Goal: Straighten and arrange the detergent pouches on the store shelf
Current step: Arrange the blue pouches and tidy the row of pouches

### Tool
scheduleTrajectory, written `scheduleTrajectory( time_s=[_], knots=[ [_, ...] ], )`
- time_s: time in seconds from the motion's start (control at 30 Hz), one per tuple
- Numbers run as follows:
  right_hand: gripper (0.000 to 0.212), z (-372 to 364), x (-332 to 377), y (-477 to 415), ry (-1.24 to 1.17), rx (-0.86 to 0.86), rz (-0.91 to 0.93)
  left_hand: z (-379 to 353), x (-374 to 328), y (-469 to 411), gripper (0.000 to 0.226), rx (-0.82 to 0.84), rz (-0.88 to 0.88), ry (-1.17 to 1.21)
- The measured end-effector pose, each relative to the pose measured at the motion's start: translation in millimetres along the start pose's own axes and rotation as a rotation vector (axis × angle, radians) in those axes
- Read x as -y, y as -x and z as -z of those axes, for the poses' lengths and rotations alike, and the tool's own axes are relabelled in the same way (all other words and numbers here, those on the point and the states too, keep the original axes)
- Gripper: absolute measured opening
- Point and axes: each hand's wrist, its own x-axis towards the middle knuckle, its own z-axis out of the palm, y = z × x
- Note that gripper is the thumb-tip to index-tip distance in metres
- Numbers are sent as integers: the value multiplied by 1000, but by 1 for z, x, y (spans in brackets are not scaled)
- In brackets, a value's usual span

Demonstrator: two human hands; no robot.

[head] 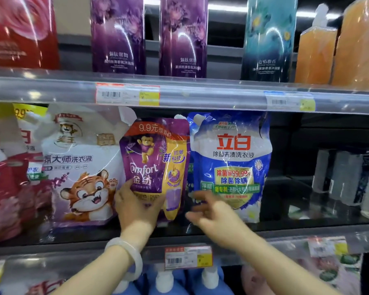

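shelf (pixel 296 227): middle tier, pouches in a front row. Step in hand, I'd say, is squaring the purple one: base flat, label forward, in line with its neighbours.
white pouch (pixel 81 167): left of purple, tiger cartoon, "洗衣液".
blue pouch (pixel 232 165): right of purple, upright, reads "立白", "除菌去渍洗衣液", "除菌率99.99%", "除菌除螨".
purple pouch (pixel 156 158): between the two, slightly crooked, reads "Comfort", "金纺", "9.9元".
left hand (pixel 136 207): grips the purple pouch's lower left, thumb on front. A low grip is best here.
right hand (pixel 213 211): blurred, fingers spread, holds nothing, just before the blue pouch's lower corner. It could steady that pouch.
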Motion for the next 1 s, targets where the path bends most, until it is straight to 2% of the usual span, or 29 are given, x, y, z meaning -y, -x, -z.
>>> scheduleTrajectory(
  time_s=[0.03, 0.1, 0.17, 0.23, 0.3, 0.57, 0.67, 0.73, 0.8, 0.9, 0.93, 1.0],
  knots=[
    [39, -13, 7, -6, -32, 61, -36, 3, 6, -5, 92, 27, 30, 46],
    [42, -32, 17, -20, -83, 64, -55, 6, 13, -11, 97, 127, 89, 164],
    [49, -40, 19, -31, -155, 25, -117, 7, 13, -12, 92, 251, 70, 233],
    [56, -45, 15, -37, -218, 4, -190, 7, 15, -14, 91, 288, 24, 262],
    [48, -47, 11, -37, -191, 9, -217, 10, 17, -14, 89, 306, -5, 267],
    [26, -50, 6, -34, -67, -93, -255, 15, 20, -6, 108, 391, -30, 98],
    [29, -51, 8, -28, 44, -157, -219, 29, 13, -5, 95, 433, -60, 66],
    [36, -54, 11, -22, 108, -276, -93, 45, 16, -8, 82, 349, -96, 67],
    [32, -61, 24, -17, 49, -287, 21, 65, 24, -11, 72, 167, -110, 91],
    [29, -86, 51, -24, -14, -50, 43, 96, 41, -18, 55, -135, -148, 13],
    [35, -96, 60, -29, -43, 41, 26, 106, 46, -23, 59, -185, -120, -23],
    [49, -118, 75, -41, -60, 153, -19, 121, 57, -35, 84, -151, -2, -117]
  ],
)
